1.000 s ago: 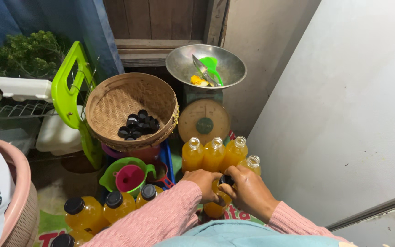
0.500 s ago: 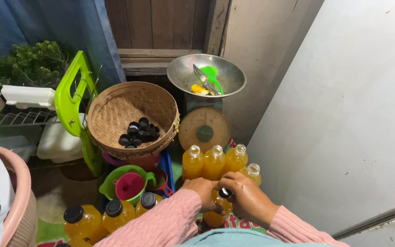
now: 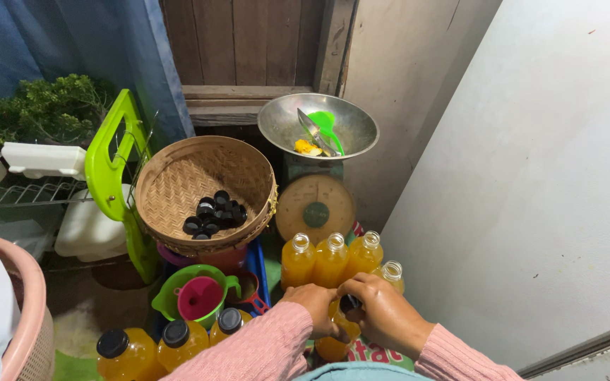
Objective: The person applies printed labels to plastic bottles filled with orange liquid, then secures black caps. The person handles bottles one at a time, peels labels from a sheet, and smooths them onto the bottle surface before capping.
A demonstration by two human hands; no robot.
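Observation:
My left hand (image 3: 315, 305) wraps around a plastic bottle of orange liquid (image 3: 333, 344) low in the view. On top of that bottle my right hand (image 3: 383, 314) pinches a black cap (image 3: 351, 305). Just beyond my hands stand several uncapped bottles of the same orange liquid (image 3: 330, 259). Three capped bottles (image 3: 171, 343) stand at the lower left. A woven basket (image 3: 178, 176) holding several loose black caps (image 3: 213, 212) sits behind, to the left.
A kitchen scale (image 3: 315, 204) carries a metal bowl (image 3: 284, 120) with a green scoop and a blade. A pink funnel in a green jug (image 3: 199, 296) sits under the basket. A green plastic frame (image 3: 111, 162), wire rack (image 3: 8, 194) and pink basket (image 3: 30, 317) stand left; a white wall (image 3: 531, 176) closes the right.
Both hands stay on the same bottle, with the right hand's fingers shifting on the black cap. The view has tilted slightly; nothing else moved.

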